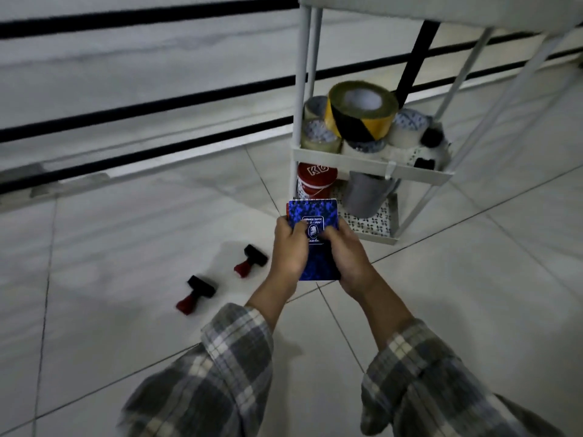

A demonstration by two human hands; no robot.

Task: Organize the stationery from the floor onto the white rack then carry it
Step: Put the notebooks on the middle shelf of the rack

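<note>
Notebook (315,222), blue, held just in front of white rack (372,167).
My left hand (288,247) and right hand (347,253) gripped it, fingers curled round its edges; two stamps (250,260) (195,294) lay left of rack.

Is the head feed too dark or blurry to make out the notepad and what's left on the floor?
Head view: dim overall, no glare; the wide angle bends the rack legs and wall stripes; slight blur softens the notepad label, which the left hand and right hand partly cover; the two stamps on the floor show clearly.
</note>
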